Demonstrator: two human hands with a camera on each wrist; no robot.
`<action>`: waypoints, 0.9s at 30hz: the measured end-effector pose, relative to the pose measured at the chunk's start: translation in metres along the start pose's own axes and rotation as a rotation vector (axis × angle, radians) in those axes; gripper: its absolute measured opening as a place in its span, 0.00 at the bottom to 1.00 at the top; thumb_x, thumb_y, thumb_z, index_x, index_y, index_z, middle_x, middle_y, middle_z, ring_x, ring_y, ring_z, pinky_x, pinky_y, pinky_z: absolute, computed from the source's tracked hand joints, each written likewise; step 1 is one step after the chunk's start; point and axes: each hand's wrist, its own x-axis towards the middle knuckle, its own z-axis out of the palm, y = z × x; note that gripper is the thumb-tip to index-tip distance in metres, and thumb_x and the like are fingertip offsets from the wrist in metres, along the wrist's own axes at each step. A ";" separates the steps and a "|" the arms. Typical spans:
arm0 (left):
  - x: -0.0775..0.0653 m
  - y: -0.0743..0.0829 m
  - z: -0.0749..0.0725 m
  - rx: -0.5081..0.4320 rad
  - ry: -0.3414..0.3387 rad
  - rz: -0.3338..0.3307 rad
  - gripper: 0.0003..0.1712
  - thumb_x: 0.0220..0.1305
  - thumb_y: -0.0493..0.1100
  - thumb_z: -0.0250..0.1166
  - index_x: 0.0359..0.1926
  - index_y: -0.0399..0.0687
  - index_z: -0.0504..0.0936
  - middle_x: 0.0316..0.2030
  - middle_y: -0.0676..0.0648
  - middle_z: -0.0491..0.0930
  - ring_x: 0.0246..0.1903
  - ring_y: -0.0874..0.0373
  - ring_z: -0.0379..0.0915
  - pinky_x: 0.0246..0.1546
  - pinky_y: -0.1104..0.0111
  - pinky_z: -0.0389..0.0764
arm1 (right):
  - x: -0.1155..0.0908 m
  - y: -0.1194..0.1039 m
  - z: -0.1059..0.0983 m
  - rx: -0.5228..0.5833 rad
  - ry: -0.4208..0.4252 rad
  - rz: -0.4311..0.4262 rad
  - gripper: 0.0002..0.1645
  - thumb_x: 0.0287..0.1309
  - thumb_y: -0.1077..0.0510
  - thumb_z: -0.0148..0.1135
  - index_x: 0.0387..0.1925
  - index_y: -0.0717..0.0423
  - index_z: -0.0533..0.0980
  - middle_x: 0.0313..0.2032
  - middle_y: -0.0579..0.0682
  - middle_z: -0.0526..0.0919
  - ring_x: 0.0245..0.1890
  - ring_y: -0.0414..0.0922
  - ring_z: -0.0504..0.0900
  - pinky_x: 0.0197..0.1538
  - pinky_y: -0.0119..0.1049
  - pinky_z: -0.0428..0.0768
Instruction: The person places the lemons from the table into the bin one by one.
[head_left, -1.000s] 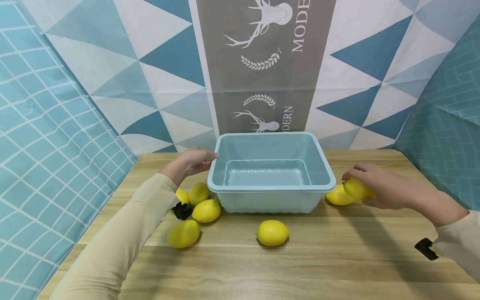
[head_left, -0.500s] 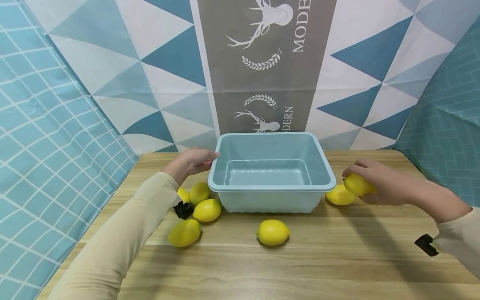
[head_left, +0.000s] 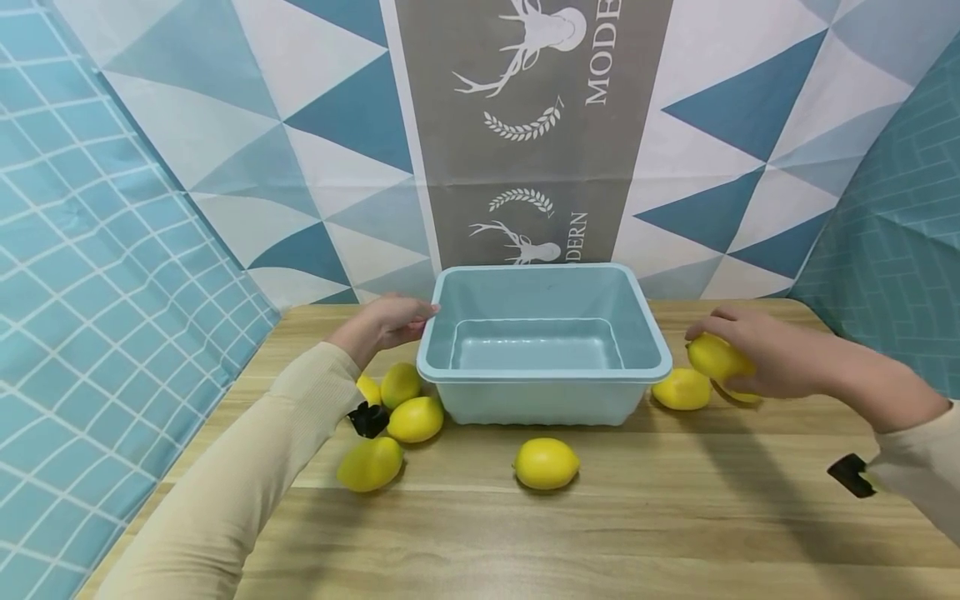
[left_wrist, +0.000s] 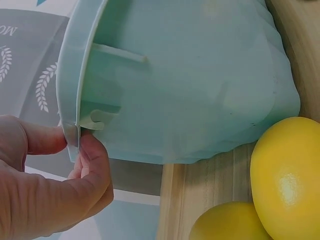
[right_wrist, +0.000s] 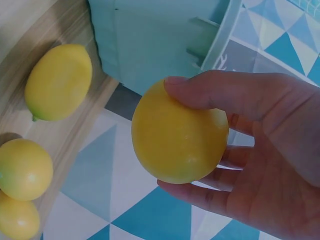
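Observation:
A light blue plastic tub (head_left: 543,400) stands at the back of the table. My left hand (head_left: 393,321) pinches its left rim between thumb and fingers, as the left wrist view also shows. To the right of the tub, my right hand (head_left: 772,350) holds a yellow lemon (right_wrist: 180,135) above the table, thumb on one side and fingers round the other. Below that hand lie a lemon (head_left: 681,389) near the tub's right wall and another lemon (head_left: 742,398), partly hidden by the hand. One lemon (head_left: 546,463) lies in front of the tub.
Left of the tub, several lemons lie close together, among them a greenish one (head_left: 401,385), a yellow one (head_left: 416,419) and a nearer one (head_left: 371,464). The wooden table (head_left: 525,550) ends at a patterned cloth (head_left: 300,167) behind and at blue sheets on both sides.
My right hand has risen slightly with its lemon, and a further lemon beneath it has come into sight. The left hand stays on the rim.

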 end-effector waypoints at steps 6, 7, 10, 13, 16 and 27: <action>0.000 -0.001 0.000 -0.003 0.012 -0.003 0.30 0.72 0.40 0.53 0.69 0.34 0.56 0.48 0.47 0.66 0.37 0.63 0.68 0.36 0.80 0.77 | 0.004 -0.004 -0.009 -0.006 -0.028 0.020 0.37 0.32 0.64 0.81 0.48 0.52 0.74 0.42 0.49 0.77 0.37 0.41 0.74 0.38 0.38 0.83; 0.000 -0.001 0.000 0.000 0.011 -0.001 0.30 0.72 0.40 0.53 0.69 0.34 0.57 0.48 0.47 0.66 0.37 0.63 0.68 0.35 0.80 0.77 | 0.005 -0.004 -0.011 -0.005 -0.030 0.022 0.37 0.32 0.64 0.80 0.48 0.52 0.74 0.42 0.49 0.77 0.37 0.41 0.74 0.38 0.37 0.83; -0.001 -0.001 0.000 -0.002 0.010 0.003 0.29 0.72 0.40 0.53 0.69 0.33 0.57 0.47 0.48 0.66 0.36 0.64 0.68 0.36 0.80 0.77 | 0.007 -0.006 -0.015 -0.019 -0.017 0.011 0.36 0.31 0.64 0.81 0.48 0.52 0.74 0.42 0.49 0.77 0.37 0.41 0.74 0.37 0.35 0.82; -0.001 -0.001 0.000 -0.008 0.009 0.001 0.29 0.72 0.40 0.52 0.69 0.34 0.57 0.47 0.48 0.67 0.36 0.64 0.69 0.37 0.80 0.77 | 0.008 -0.007 -0.019 -0.029 -0.004 -0.003 0.36 0.30 0.63 0.81 0.47 0.51 0.74 0.43 0.49 0.77 0.37 0.41 0.73 0.36 0.34 0.81; -0.002 -0.001 0.000 -0.008 0.012 -0.003 0.29 0.72 0.40 0.53 0.69 0.34 0.58 0.48 0.48 0.67 0.36 0.64 0.69 0.38 0.80 0.77 | 0.011 -0.010 -0.024 -0.028 -0.007 -0.005 0.36 0.30 0.63 0.81 0.47 0.51 0.74 0.44 0.49 0.77 0.39 0.42 0.73 0.37 0.35 0.81; 0.000 -0.001 -0.001 -0.024 0.012 -0.012 0.30 0.71 0.40 0.53 0.69 0.35 0.57 0.51 0.47 0.67 0.41 0.62 0.69 0.36 0.80 0.79 | 0.023 -0.019 -0.036 -0.073 0.004 -0.041 0.36 0.31 0.63 0.81 0.47 0.49 0.74 0.44 0.48 0.77 0.40 0.43 0.74 0.40 0.39 0.80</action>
